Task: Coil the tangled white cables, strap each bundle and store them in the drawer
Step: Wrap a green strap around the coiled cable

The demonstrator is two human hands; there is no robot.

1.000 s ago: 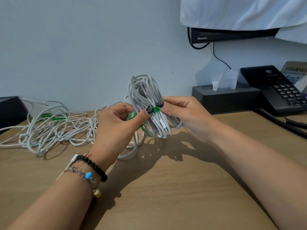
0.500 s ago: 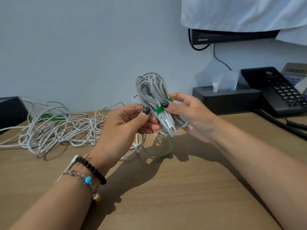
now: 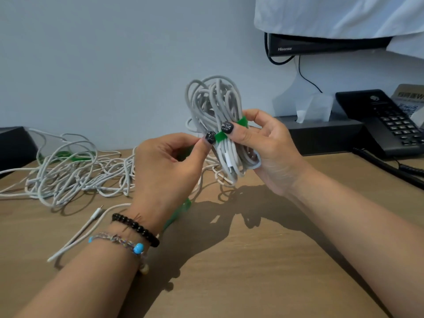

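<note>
— Head view: where is the coiled bundle (image 3: 218, 115)?
— Held upright above the counter (image 3: 229, 260), about mid-scene. The right hand (image 3: 268, 145) grips it, fingers curled round the cables, thumb pressing on the green strap (image 3: 221, 136) across its middle.
— And the left hand (image 3: 167, 171)?
— Its grip is narrow: thumb and fingers pinch the strap's end just left of the bundle. More green strap trails down behind that wrist.
— The rest of the cables?
— A tangled white heap (image 3: 68, 175) lies on the counter at the far left, one loose plug end (image 3: 97, 212) nearer. A tissue box (image 3: 321, 134) and a black telephone (image 3: 385, 120) stand at the far right.
</note>
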